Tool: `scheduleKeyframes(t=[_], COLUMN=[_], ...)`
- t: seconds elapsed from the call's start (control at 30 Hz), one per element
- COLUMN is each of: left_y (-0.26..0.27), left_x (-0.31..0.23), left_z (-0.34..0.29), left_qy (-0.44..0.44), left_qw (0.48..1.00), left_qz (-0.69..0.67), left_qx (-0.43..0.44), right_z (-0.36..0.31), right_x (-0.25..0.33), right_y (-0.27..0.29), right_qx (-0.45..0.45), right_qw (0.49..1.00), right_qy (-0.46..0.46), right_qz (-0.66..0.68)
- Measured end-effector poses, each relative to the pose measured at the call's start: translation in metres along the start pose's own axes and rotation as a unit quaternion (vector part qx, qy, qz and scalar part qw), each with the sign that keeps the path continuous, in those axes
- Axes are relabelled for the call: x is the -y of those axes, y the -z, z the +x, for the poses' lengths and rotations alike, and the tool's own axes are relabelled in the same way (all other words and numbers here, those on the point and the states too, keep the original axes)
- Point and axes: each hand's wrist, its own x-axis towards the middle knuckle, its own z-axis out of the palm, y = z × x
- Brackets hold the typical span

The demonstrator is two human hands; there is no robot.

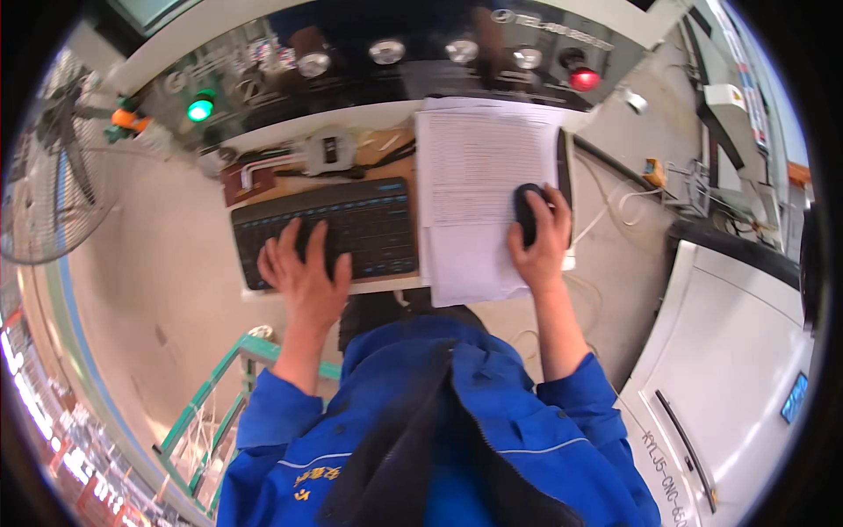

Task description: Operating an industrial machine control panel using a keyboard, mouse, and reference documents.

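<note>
My left hand (305, 268) rests over the black keyboard (369, 224), fingers spread on its keys. On the right, my right hand (543, 237) is wrapped round a black computer mouse (525, 204). The mouse sits on a stack of printed paper sheets (479, 167) that lies just right of the keyboard. Behind the keyboard are a grey tape measure (330, 151) and some hex keys (263, 163), with a dark strap-like thing beside them.
A machine panel (421, 57) with knobs, a green light (200, 109) and a red button (584, 79) stands beyond the shelf. A fan (61, 167) is at far left, a green metal frame (206, 386) at lower left, a white cabinet (729, 351) at right.
</note>
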Motion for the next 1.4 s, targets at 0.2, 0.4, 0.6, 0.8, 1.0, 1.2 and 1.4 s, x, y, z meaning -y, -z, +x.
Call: scheduleKeyframes(t=[0.2,0.4,0.6,0.8,1.0,1.2,1.4], left_y=[0.003,0.005,0.004,0.006,-0.002,0.0,0.012], left_x=[0.023,0.043,0.043,0.042,0.049,0.046,0.037], left_z=[-0.01,-0.018,-0.019,-0.017,-0.024,-0.021,-0.019], left_qy=[0.022,0.044,0.037,0.033,0.038,0.027,0.046], left_qw=[1.0,0.999,0.999,0.999,0.999,1.0,0.999], left_qz=[0.003,0.006,-0.003,-0.002,0.0,0.0,-0.026], left_qx=[0.001,0.0,0.002,0.002,-0.001,-0.015,0.008], right_z=[0.0,0.001,0.001,0.002,-0.003,0.001,0.0], right_x=[0.002,0.002,0.003,0.005,-0.001,0.003,0.008], right_y=[0.002,0.002,0.002,0.003,0.001,0.004,0.008], right_qx=[0.002,0.006,0.007,0.004,0.006,0.002,0.007], right_qw=[1.0,1.0,1.0,1.0,1.0,1.0,1.0], right_qy=[0.01,0.006,0.001,0.002,0.0,-0.006,-0.014], right_qz=[-0.016,-0.01,-0.009,-0.01,-0.017,-0.007,0.004])
